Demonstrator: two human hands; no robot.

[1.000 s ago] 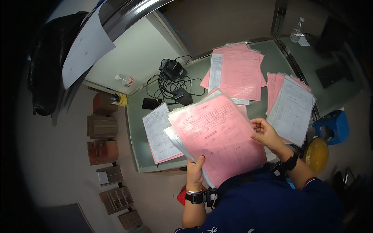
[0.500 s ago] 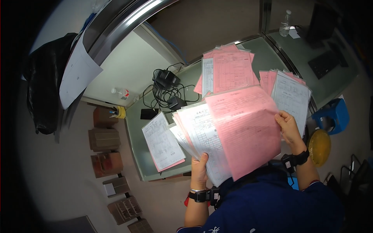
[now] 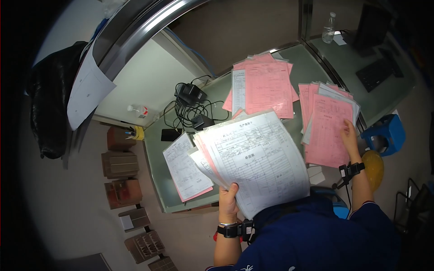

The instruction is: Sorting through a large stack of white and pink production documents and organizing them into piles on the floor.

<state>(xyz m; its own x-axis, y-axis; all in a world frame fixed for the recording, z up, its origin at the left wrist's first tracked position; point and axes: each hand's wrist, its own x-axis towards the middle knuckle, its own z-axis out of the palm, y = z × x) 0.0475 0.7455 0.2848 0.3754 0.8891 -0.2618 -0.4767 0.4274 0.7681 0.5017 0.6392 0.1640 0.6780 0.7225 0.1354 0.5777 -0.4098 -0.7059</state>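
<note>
My left hand (image 3: pixel 229 202) grips a thick stack of printed forms (image 3: pixel 262 158) by its lower left edge, thumb on top. A white form with a table faces up on this stack, and pink sheets show along its left side. At the right, my right hand (image 3: pixel 349 135) has its fingers on the right edge of a pink form (image 3: pixel 329 131), which lies over a fanned pile of pink and white forms (image 3: pixel 307 97). The thumb of that hand is hidden. Farther back rests another pile of pink forms (image 3: pixel 270 88).
White and pink sheets (image 3: pixel 185 167) lie on the left of the glass-topped desk (image 3: pixel 156 180). Tangled black cables and adapters (image 3: pixel 192 95) sit behind them. A blue stool (image 3: pixel 386 135) and a yellow round object (image 3: pixel 373 167) are at the right. Cardboard boxes (image 3: pixel 121 163) stand at the left.
My right hand has carried the pink form from the top of the held stack to the right-hand pile. A white form now shows on top of the stack in my left hand.
</note>
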